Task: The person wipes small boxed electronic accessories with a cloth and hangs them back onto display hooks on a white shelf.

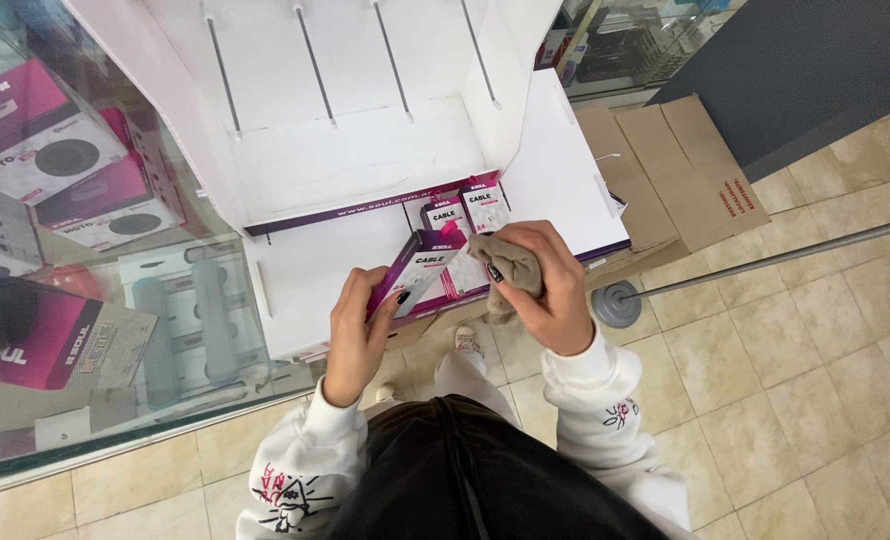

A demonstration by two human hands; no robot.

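My left hand (357, 330) grips a small purple and white cable box (420, 267) by its lower end, held over the lower shelf of a white display stand (365, 160). My right hand (550, 290) is closed on a crumpled grey-brown cloth (510, 265) and presses it against the box's upper end. Two more boxes of the same kind (465, 212) stand upright on the shelf just behind, near the stand's right wall.
Thin metal hooks (315, 60) stick out of the stand's back panel. A glass showcase (75, 230) with pink and white boxes stands to the left. Flattened cardboard (680, 175) lies on the tiled floor at right, beside a metal pole with a round base (617, 303).
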